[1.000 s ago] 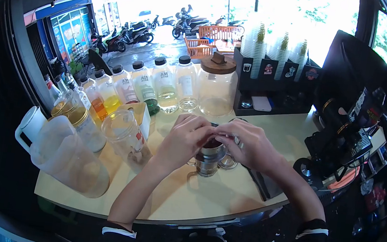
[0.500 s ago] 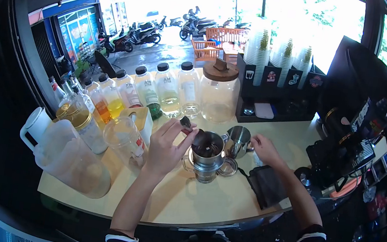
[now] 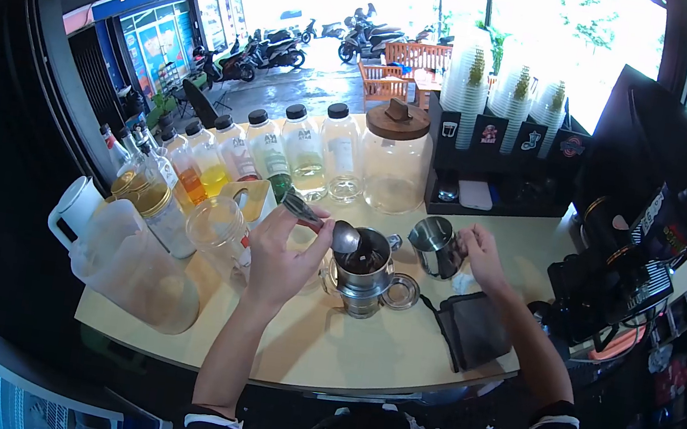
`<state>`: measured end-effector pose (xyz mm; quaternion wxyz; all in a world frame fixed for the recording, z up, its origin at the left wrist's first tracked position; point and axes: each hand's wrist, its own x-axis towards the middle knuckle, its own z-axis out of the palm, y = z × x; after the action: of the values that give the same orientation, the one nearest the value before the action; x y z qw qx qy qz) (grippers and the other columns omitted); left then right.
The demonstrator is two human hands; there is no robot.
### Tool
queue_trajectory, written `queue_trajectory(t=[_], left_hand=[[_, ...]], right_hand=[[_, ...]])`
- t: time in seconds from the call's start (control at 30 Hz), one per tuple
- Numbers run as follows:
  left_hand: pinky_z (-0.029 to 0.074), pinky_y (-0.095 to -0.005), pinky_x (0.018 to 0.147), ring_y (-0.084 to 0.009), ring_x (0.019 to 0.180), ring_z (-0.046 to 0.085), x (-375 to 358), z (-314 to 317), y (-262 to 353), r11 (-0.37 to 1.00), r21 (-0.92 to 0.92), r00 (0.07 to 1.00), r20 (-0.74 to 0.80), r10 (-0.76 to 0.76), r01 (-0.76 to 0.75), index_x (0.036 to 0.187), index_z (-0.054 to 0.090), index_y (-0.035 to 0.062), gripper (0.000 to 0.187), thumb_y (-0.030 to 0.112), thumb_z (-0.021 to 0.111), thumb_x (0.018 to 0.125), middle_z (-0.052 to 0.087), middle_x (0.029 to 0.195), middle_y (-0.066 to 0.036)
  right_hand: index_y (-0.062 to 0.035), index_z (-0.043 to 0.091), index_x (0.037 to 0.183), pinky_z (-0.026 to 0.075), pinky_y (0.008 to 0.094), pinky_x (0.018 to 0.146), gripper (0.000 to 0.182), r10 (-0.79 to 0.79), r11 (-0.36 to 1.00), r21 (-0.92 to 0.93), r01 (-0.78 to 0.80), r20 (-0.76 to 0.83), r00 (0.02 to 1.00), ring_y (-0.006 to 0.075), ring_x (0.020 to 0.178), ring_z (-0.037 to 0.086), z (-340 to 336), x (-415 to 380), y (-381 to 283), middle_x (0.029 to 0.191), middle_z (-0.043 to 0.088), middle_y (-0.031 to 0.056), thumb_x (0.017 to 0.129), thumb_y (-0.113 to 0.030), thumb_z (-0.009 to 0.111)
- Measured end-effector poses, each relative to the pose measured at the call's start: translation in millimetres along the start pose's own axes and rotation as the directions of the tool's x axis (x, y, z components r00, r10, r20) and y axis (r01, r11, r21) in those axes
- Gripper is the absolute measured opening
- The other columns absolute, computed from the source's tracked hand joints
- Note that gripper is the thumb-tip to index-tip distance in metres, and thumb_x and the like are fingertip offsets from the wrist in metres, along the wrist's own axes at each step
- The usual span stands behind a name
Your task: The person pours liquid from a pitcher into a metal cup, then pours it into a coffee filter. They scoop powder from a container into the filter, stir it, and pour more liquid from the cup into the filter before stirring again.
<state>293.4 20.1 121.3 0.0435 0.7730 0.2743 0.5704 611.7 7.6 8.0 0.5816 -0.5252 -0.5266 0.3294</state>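
The left hand (image 3: pixel 284 248) pinches the spoon (image 3: pixel 346 238) — bowl at the filter's (image 3: pixel 366 281) far-left rim. The right hand (image 3: pixel 482 256) grips the pitcher (image 3: pixel 437 249) by its handle. Bare counter (image 3: pixel 341 356) runs to the front edge, pouch (image 3: pixel 478 330) rightward — dark contents fill the filter's bottom.

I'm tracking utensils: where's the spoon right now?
In the head view, the left hand holds the spoon at the left rim of the metal cup.
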Motion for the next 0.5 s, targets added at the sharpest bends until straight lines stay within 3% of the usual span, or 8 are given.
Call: queue_trajectory(t=[0.07, 0.2, 0.27, 0.33, 0.5], left_hand=[[0.048, -0.0294, 0.070, -0.0158, 0.072, 0.064, -2, -1, 3, 0.995, -0.008, 0.995, 0.001, -0.097, 0.097, 0.086, 0.066, 0.0035, 0.013, 0.006, 0.074, 0.076, 0.067, 0.078, -0.006], [0.048, -0.0291, 0.070, -0.0157, 0.073, 0.064, -2, -1, 3, 0.996, -0.011, 0.996, -0.015, -0.093, 0.093, 0.085, 0.066, 0.0035, 0.013, 0.006, 0.074, 0.075, 0.066, 0.078, -0.006], [0.049, -0.0288, 0.062, -0.0165, 0.067, 0.066, -1, 0, 2, 1.000, -0.004, 0.999, -0.040, 0.004, -0.004, 0.083, 0.064, 0.0022, 0.012, 0.003, 0.071, 0.075, 0.066, 0.076, -0.008], [0.049, -0.0289, 0.062, -0.0166, 0.067, 0.066, -1, -1, 2, 1.000, -0.004, 0.999, -0.046, 0.009, -0.010, 0.083, 0.064, 0.0020, 0.011, 0.002, 0.071, 0.075, 0.066, 0.076, -0.008], [0.050, -0.0288, 0.062, -0.0168, 0.067, 0.066, 0, -1, 1, 1.000, 0.003, 0.998, -0.056, 0.027, -0.027, 0.082, 0.063, 0.0016, 0.011, 0.001, 0.071, 0.074, 0.066, 0.076, -0.008]], right_hand=[[-0.0057, 0.051, 0.085, 0.037, 0.0201, 0.058, 0.020, -0.028, 0.999, 0.027, 0.028, -0.011, 1.000, 0.0024, 0.064, 0.043, -2, 1, -24, 0.070, 0.048, -0.0046, 0.098, -0.021, 0.049], [-0.0095, 0.049, 0.081, 0.034, 0.0192, 0.057, 0.020, -0.083, 0.992, 0.091, 0.083, -0.002, 0.997, 0.0021, 0.062, 0.042, 0, 6, -64, 0.069, 0.044, -0.0068, 0.098, -0.021, 0.050], [-0.0084, 0.049, 0.081, 0.038, 0.0200, 0.059, 0.020, -0.061, 0.995, 0.080, 0.061, 0.004, 0.998, 0.0026, 0.064, 0.046, 8, 4, -95, 0.070, 0.049, -0.0049, 0.097, -0.020, 0.052], [-0.0057, 0.051, 0.080, 0.034, 0.0176, 0.049, 0.020, -0.163, 0.982, 0.100, 0.160, 0.020, 0.986, -0.0004, 0.055, 0.043, 14, 9, -109, 0.064, 0.049, -0.0064, 0.093, -0.018, 0.060], [-0.0053, 0.049, 0.079, 0.038, 0.0163, 0.048, 0.021, -0.179, 0.983, -0.026, 0.183, 0.109, 0.978, -0.0017, 0.059, 0.047, 23, 21, -129, 0.063, 0.049, -0.0065, 0.091, -0.015, 0.062]])
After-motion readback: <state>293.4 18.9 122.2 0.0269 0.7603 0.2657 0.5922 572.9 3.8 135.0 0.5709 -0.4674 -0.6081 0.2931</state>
